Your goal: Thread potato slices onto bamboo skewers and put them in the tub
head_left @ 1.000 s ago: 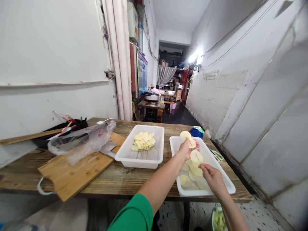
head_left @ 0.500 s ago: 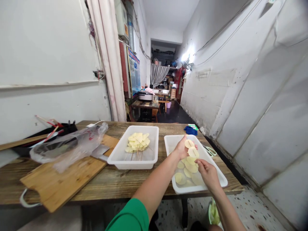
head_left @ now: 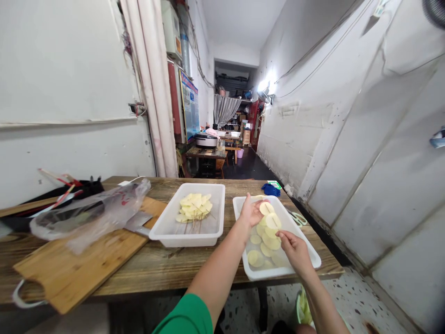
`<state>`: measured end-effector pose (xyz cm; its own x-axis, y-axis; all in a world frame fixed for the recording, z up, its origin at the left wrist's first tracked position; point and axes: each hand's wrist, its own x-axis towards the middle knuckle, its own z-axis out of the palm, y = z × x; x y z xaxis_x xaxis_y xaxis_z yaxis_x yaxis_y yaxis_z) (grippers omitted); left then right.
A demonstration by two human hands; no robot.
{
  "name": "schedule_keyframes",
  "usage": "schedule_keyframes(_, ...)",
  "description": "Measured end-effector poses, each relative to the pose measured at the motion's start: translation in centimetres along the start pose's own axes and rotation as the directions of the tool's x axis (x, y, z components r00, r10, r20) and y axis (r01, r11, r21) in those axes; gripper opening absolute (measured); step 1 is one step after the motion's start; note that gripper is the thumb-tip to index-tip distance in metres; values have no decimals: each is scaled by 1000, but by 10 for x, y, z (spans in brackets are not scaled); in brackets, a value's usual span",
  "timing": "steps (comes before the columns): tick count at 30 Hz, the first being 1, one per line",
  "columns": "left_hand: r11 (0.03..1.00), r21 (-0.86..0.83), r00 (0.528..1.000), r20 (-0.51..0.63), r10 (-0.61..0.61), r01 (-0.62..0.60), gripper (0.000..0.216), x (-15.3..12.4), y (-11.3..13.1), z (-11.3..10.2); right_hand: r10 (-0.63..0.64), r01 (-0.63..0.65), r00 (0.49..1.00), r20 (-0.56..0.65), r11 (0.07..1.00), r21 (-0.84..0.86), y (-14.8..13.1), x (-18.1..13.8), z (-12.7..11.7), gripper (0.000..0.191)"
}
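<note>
Head view: one thin stick bearing thin, round, pale-yellow slices (head_left: 273, 221), held above the right-hand tray near the table's right edge.

Right hand (head_left: 295, 250): thumb and fingertips pinched together at the stick's lower end. Left hand (head_left: 251, 213): thumb raised apart, fingers behind the upper slice; whether they grip it cannot be told.

Beneath both hands: white rectangular plastic tray (head_left: 253, 274), its near end at the table's near edge, containing loose pale-yellow slices (head_left: 270, 241).

At the table's right edge: scissors with pale-green handles (head_left: 298, 218). Close to the far right corner: bundled dark-blue cloth (head_left: 270, 189), green-and-white card (head_left: 274, 184) just behind.

Mid-table: second white rectangular plastic tray (head_left: 189, 241), with a heap of stick-threaded pale-yellow slices (head_left: 195, 207).

Left part: light-brown wooden cutting board (head_left: 93, 273), one corner overhanging the near edge; on it, a broad steel-bladed knife (head_left: 139, 220) and a crumpled clear plastic bag (head_left: 114, 202).

Carrying all: brown wooden plank table (head_left: 167, 274).
</note>
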<state>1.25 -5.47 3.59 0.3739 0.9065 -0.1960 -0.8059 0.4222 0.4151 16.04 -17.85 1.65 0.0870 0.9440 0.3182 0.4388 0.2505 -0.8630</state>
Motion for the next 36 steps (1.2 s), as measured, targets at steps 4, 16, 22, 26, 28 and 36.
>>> schedule_keyframes(4, 993, -18, 994, -10, 113, -113, 34, 3, 2, 0, -11, 12, 999, 43, 1000, -28, 1, -1, 1, 44)
schedule_keyframes(16, 842, 209, 839, -131, 528, -497, 22, 20, 0, -10, 30, -30, 994, 104, 1000, -7, 2, 2, -1, 41)
schedule_keyframes(22, 805, 257, 777, -225, 588, -535, 28, 25, 1, -13, 50, -54, 991, 126, 998, 26, 5, 3, -1, 41)
schedule_keyframes(26, 768, 346, 756, -202, 622, -539, 19, 26, 2, -16, 58, -62, 987, 151, 998, 19, 4, 4, -2, 41)
schedule_keyframes(28, 743, 389, 734, -207, 647, -545, 16, 27, 2, -18, 51, -55, 987, 152, 998, 19, 4, 4, -1, 41)
schedule_keyframes(36, 663, 491, 659, -216, 721, -565, 15, 28, 2, -17, 42, -47, 987, 154, 999, 28, 5, 4, -1, 40)
